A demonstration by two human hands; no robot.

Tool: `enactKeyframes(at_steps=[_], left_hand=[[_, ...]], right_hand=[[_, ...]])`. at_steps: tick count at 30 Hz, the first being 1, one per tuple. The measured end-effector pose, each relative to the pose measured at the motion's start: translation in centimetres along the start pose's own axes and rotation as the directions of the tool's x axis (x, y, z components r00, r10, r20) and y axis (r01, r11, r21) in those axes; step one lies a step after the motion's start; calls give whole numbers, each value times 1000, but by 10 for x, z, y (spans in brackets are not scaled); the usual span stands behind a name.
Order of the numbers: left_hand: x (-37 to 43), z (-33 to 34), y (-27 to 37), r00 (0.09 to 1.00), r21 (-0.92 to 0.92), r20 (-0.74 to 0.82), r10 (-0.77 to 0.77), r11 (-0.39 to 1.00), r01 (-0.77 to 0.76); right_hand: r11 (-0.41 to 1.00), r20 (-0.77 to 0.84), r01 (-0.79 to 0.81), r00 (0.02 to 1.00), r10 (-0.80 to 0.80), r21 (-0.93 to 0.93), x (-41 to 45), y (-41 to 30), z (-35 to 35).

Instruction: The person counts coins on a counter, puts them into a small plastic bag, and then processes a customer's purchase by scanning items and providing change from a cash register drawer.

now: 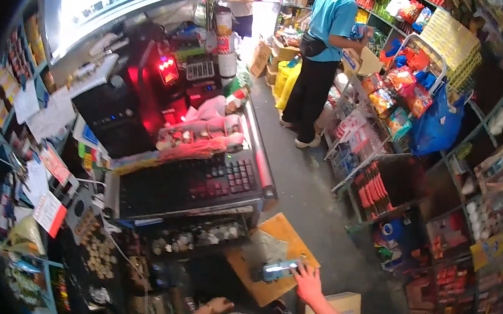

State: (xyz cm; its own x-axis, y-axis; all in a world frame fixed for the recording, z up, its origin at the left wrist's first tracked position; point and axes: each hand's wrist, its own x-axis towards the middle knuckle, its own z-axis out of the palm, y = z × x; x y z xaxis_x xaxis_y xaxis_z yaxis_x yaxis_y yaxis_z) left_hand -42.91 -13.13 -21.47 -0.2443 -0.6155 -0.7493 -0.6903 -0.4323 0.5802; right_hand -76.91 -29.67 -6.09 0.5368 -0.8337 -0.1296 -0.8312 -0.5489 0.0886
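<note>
My right hand [308, 284] has its fingers on the near end of a blue, shiny phone-like device [279, 271]. The device is over a flat orange-brown board or envelope [299, 246], beside a crumpled pale sheet [271, 247]. Lower down, my left hand [219, 305] is in front of my patterned clothing with its fingers curled; whether anything is in it cannot be made out. Ahead of that hand is a pulled-out drawer [198, 239] with coins in its compartments. A black keyboard [226, 177] lies above the drawer.
Behind the keyboard stands a divided clear tray [203, 135] of small items, near a red-lit scanner [167, 69]. A monitor [115, 2] is at upper left. Coins [100, 251] lie at left. A person in a blue shirt [332, 22] stands by a loaded wire rack [351, 136]. A cardboard box [336, 311] sits at lower right.
</note>
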Motion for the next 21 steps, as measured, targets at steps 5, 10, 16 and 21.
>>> enactKeyframes(at_steps=[5, 10, 16, 21], left_hand=[[121, 37, 35, 941, -701, -136, -310, 701, 130], [173, 71, 60, 965, -990, -134, -224, 61, -124], [171, 59, 86, 935, -934, -282, -215, 282, -217], [170, 46, 4, 913, -914, -357, -196, 274, -298]], right_hand=[[992, 119, 82, 989, -94, 98, 32, 8, 20], [998, 295, 25, 955, -42, 59, 49, 4, 45], [985, 356, -94, 924, 139, -142, 53, 15, 62], [997, 379, -25, 924, 52, -75, 71, -42, 65]])
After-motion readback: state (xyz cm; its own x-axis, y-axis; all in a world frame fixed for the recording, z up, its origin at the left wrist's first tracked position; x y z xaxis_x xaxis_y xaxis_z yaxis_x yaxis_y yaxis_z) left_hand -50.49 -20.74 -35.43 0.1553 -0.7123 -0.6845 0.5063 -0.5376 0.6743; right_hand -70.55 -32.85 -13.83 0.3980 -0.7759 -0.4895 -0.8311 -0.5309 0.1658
